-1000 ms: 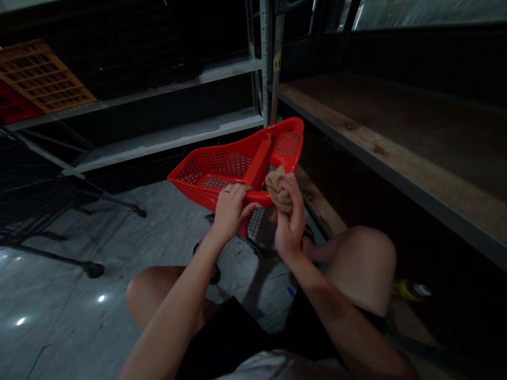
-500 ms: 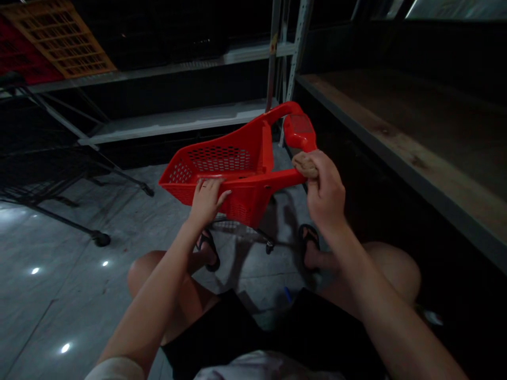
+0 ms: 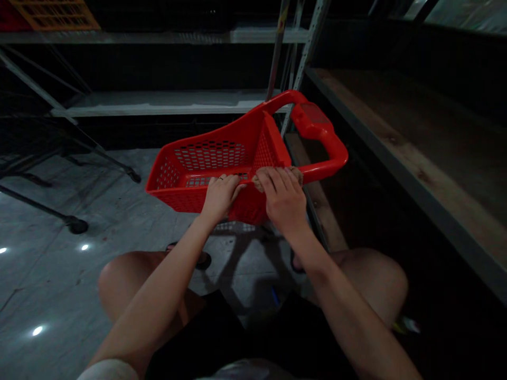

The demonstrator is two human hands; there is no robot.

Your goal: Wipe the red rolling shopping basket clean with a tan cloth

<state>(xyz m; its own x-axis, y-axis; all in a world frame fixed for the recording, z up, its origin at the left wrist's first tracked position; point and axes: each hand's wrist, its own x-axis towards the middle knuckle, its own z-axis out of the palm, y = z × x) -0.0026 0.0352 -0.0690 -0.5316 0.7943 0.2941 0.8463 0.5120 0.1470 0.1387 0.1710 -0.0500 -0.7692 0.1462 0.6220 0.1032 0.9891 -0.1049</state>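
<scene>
A red plastic shopping cart [image 3: 214, 155] with perforated walls stands upright between my knees, its looped handle [image 3: 335, 153] toward the right. On the near rim of its basket rests my left hand [image 3: 218, 199], fingers hooked over the edge and thumb alongside. A crumpled brown cloth [image 3: 259, 182] lies under the fingers of my right hand [image 3: 287, 200], which presses it around the near side rail where basket and handle meet. The two hands are close together but apart. My palms hide part of the rim.
A metal shelf rack [image 3: 166, 111] stands behind the cart, with an orange crate [image 3: 59, 13] up at left. Along the right runs a wooden-topped ledge [image 3: 380, 137]. At left, a dark wheeled frame [image 3: 77, 224] is on the floor. A small blue object [image 3: 275, 295] lies below.
My right hand has slid the cloth left along the rail, away from the handle end. My left hand has shifted slightly right on the rim. The handle's corner is now uncovered.
</scene>
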